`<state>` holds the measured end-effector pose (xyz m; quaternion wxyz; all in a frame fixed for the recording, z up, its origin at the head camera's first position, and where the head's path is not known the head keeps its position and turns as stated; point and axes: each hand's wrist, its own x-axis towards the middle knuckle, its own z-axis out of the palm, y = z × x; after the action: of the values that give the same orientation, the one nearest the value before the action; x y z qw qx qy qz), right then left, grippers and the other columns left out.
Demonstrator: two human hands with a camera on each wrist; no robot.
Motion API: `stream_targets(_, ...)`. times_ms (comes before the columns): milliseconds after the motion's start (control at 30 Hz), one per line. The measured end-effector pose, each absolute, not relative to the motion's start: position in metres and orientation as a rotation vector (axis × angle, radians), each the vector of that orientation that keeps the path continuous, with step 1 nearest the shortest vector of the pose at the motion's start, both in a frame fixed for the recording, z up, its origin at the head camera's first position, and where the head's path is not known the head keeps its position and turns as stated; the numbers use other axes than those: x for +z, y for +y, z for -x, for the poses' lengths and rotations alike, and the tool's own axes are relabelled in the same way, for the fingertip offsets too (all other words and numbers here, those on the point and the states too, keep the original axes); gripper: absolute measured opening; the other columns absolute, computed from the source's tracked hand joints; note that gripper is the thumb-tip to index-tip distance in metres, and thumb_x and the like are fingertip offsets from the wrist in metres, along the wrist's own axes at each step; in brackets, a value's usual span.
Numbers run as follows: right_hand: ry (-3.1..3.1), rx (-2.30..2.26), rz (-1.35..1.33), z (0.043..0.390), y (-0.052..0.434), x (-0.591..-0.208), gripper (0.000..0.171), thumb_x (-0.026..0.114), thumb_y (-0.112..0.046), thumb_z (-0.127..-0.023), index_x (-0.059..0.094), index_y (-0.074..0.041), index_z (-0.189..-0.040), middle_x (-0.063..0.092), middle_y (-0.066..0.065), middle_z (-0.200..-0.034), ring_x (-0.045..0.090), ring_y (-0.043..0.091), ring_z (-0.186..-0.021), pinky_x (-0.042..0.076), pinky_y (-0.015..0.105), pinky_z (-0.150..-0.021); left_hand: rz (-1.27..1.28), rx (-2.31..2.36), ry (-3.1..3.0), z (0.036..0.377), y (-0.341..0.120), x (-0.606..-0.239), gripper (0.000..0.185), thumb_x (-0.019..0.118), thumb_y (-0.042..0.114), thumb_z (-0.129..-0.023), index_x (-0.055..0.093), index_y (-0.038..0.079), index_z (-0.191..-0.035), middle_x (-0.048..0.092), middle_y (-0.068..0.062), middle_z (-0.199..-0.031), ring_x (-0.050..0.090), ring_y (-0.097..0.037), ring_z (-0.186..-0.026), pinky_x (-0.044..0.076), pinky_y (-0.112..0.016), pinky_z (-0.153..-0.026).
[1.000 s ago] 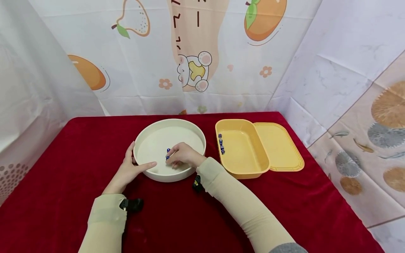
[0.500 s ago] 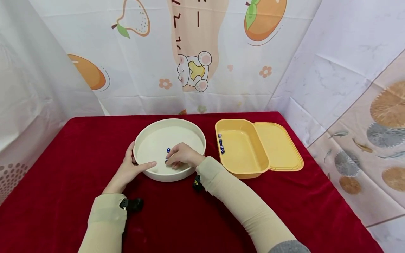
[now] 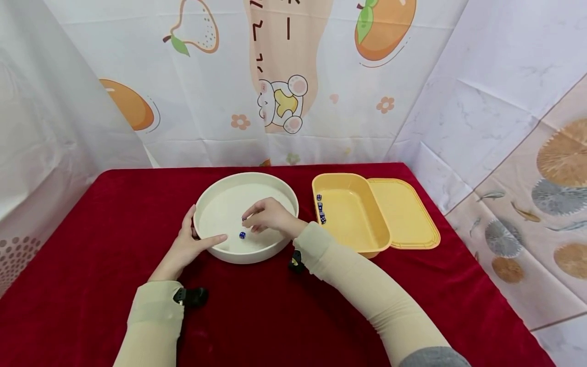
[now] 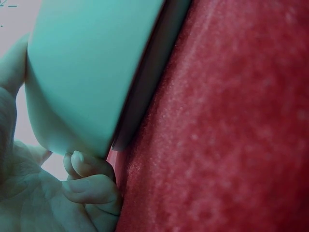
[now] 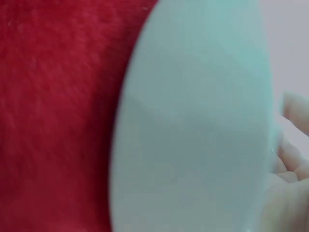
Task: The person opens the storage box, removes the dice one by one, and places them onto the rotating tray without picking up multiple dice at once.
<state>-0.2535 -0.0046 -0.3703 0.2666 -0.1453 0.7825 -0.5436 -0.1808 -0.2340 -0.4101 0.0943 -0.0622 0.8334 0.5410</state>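
Farther across the round cream tray (image 3: 224, 206) comes the right hand (image 3: 271, 218), off the near blue die (image 3: 242, 235)!
Its thumb and fingertips are at the far blue die (image 3: 243, 219), almost hidden there; whether they pinch it, I cannot tell. Left hand (image 3: 187, 248) grips the tray's near-left rim, thumb inside, fingers outside, apparently to steady it. Over on the right, more blue dice (image 3: 320, 206) line the yellow container (image 3: 355, 216)'s left wall, its lid (image 3: 405, 214) lying to the right, leaving the top open.
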Motion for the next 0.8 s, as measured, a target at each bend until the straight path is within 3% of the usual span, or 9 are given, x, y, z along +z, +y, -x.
stream_targets(133, 2.099, -1.515, 0.365, 0.257, 0.003, -0.357, 0.028, 0.071, -0.008, -0.09, 0.069, 0.005, -0.115, 0.073, 0.013, -0.095, 0.065, 0.012, -0.067, 0.059, 0.034, -0.076, 0.197, 1.596, 2.475, 0.181, -0.234, -0.41, 0.123, 0.077, 0.043, -0.085, -0.022, 0.025, -0.156, 0.001, -0.019, -0.166, 0.017, -0.034, -0.148, 0.02, -0.058, -0.118)
stream_targets(267, 2.089, -1.554, 0.325, 0.262, 0.013, -0.345, 0.033, 0.07, -0.007, -0.091, 0.066, 0.006, -0.121, 0.072, 0.013, -0.097, 0.065, 0.013, -0.068, 0.059, 0.032, -0.076, 0.208, 1.59, 2.475, 0.182, -0.234, -0.411, 0.123, 0.076, 0.043, -0.085, -0.022, 0.025, -0.156, 0.006, -0.02, -0.165, 0.019, -0.034, -0.146, 0.02, -0.059, -0.118)
stream_targets(567, 2.088, -1.733, 0.277, 0.282, 0.047, -0.325, 0.029, 0.07, -0.008, -0.091, 0.068, 0.005, -0.116, 0.072, 0.02, -0.106, 0.066, 0.016, -0.071, 0.059, 0.028, -0.072, 0.194, 1.609, 2.472, 0.181, -0.235, -0.412, 0.122, 0.077, 0.042, -0.085, -0.022, 0.028, -0.156, 0.012, -0.022, -0.163, 0.023, -0.033, -0.145, 0.022, -0.058, -0.117)
stream_targets(800, 2.004, -1.943, 0.204, 0.298, 0.079, -0.32, 0.029, 0.068, -0.003, -0.091, 0.066, 0.009, -0.116, 0.073, 0.009, -0.089, 0.066, 0.014, -0.067, 0.058, 0.025, -0.069, 0.201, 1.609, 2.465, 0.182, -0.234, -0.411, 0.123, 0.077, 0.043, -0.084, -0.022, 0.029, -0.156, 0.017, -0.022, -0.161, 0.024, -0.033, -0.144, 0.022, -0.057, -0.116)
